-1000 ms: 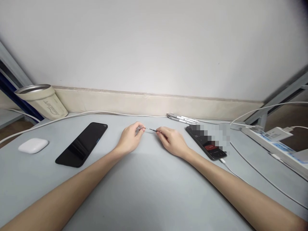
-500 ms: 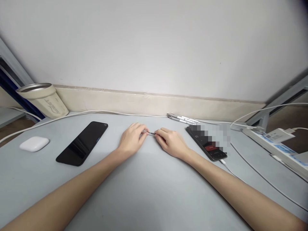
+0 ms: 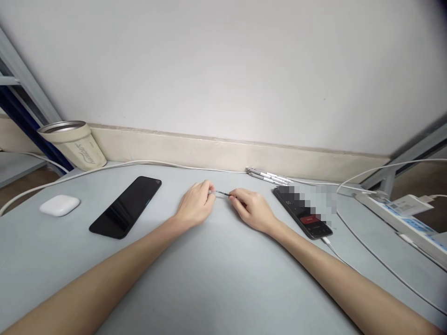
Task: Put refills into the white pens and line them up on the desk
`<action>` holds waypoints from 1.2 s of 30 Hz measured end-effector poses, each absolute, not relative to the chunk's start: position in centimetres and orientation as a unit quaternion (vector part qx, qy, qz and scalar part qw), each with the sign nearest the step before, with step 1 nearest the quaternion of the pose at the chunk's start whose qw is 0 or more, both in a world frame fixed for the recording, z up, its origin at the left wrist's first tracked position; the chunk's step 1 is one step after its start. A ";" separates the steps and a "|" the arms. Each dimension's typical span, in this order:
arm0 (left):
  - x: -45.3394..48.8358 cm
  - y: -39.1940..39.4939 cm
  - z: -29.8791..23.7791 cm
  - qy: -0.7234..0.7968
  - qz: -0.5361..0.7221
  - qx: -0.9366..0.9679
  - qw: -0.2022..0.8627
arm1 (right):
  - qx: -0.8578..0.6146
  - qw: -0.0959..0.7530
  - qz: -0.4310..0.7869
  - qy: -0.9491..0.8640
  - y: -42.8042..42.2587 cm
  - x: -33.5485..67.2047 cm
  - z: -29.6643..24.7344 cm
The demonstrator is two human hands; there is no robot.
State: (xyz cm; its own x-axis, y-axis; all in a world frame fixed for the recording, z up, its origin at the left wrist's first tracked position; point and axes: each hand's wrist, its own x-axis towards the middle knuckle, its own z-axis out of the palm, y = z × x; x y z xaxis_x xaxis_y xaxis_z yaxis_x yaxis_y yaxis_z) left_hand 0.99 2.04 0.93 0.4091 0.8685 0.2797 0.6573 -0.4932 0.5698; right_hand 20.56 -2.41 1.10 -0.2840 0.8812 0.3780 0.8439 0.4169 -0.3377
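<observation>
The pin [image 3: 222, 193] sits between my two hands, straight ahead of me, above the grey desk [image 3: 216, 279]. Beyond my hands, a cream wall strip [image 3: 223, 156] runs along the desk's far edge, with a white cable lying close to it. Out past my left hand lies a black phone [image 3: 125, 208], then a white earbud case [image 3: 59, 205], and farther back a tumbler [image 3: 75, 146] sits against the wall strip. Just past my right hand lies a second phone [image 3: 302, 214], its screen partly pixelated and a cable in its lower end, and well off to that side is a power strip [image 3: 401, 218]. Ahead of my right hand, by the wall strip, lie a few white pens [image 3: 267, 176].

My left hand [image 3: 195, 204] is curled, its fingertips [image 3: 209, 191] pressed together on the pin's silver end. My right hand [image 3: 253, 211] is looser, its fingertips [image 3: 232, 195] meeting the dark far end, though I cannot tell how firmly. The pin's long axis runs almost level from left to right across me, dipping slightly rightward. It looks thin enough that holding it at both ends probably keeps it steady.
</observation>
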 end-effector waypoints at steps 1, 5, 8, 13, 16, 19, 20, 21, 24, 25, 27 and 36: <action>1.0 2.0 1.0 0.468 0.276 0.817 0.192 | -0.540 0.261 0.036 -0.799 -2.4 20.6 1.1; 0.8 2.1 0.9 0.470 0.278 0.811 0.208 | -0.546 0.258 0.032 -0.796 -2.4 20.6 0.9; 0.8 2.2 0.9 0.460 0.290 0.811 0.214 | -0.549 0.256 0.028 -0.795 -2.3 20.6 0.9; 0.9 2.3 0.6 0.441 0.309 0.816 0.210 | -0.548 0.256 0.025 -0.796 -2.4 20.5 1.0; 0.9 2.3 0.4 0.427 0.323 0.821 0.198 | -0.549 0.252 0.023 -0.797 -2.4 20.5 1.0; 0.9 2.2 0.4 0.404 0.341 0.831 0.173 | -0.551 0.250 0.022 -0.796 -2.3 20.6 0.9; 0.9 2.1 0.5 0.394 0.347 0.836 0.160 | -0.551 0.251 0.022 -0.795 -2.4 20.7 0.9; 0.9 2.0 0.7 0.384 0.350 0.842 0.146 | -0.552 0.253 0.022 -0.795 -2.4 20.7 1.0; 0.8 1.7 1.1 0.351 0.346 0.865 0.097 | -0.542 0.252 0.023 -0.801 -2.7 20.6 1.3; 0.8 1.6 1.2 0.345 0.338 0.871 0.090 | -0.536 0.248 0.026 -0.807 -2.8 20.6 1.4; 0.8 1.6 1.3 0.335 0.326 0.880 0.086 | -0.521 0.252 0.037 -0.815 -2.8 20.7 1.4; 0.5 1.6 1.5 0.336 0.342 0.860 0.176 | -0.477 0.304 0.087 -0.820 -2.2 21.0 1.2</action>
State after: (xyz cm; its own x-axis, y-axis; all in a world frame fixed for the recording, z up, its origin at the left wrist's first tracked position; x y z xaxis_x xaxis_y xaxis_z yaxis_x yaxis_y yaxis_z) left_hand 0.50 1.60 1.53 0.5399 0.6989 0.4692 0.4579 -0.7115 0.5330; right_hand 21.03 -2.19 1.24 -0.3606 0.8346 0.4164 0.7289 0.5307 -0.4325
